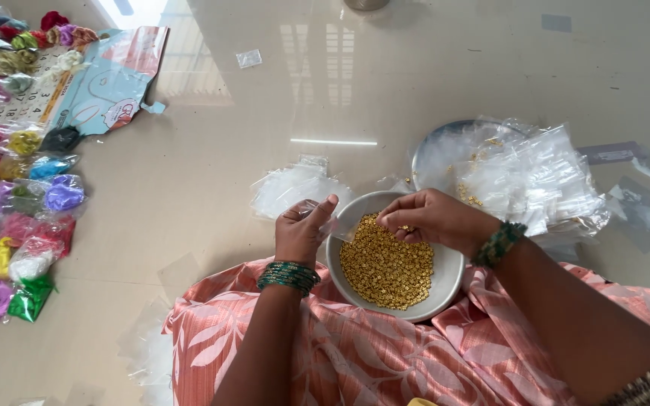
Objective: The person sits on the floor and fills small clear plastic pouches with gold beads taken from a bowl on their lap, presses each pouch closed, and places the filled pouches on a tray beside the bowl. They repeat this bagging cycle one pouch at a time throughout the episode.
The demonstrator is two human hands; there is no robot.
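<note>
Far left: rows of small clear packets [20,218] holding crumpled coloured stuff in pink, purple, yellow, green, red and blue, soft and bunched, laid on the floor. Above them, a torn pale-blue card sheet [110,79], flat and glossy.

Centre: a loose heap of thin transparent bags [291,188], limp and crinkled. Left hand [302,233], green bangles at the wrist, pinched closed on one small clear bag [330,225], thumb up, just beside the bowl's rim.

Round white bowl [445,282], smooth, resting on a lap covered in salmon leaf-print cloth [355,353]; it holds a mound of small gold beads [387,267], granular and shiny. Right hand [434,220], curled over the bowl, fingertips pinched on a few beads.

Right: a round metal plate [434,146] under a pile of clear bags [532,177].

Surface: polished beige floor tiles [415,75], mirror-glossy, reflecting window light.
</note>
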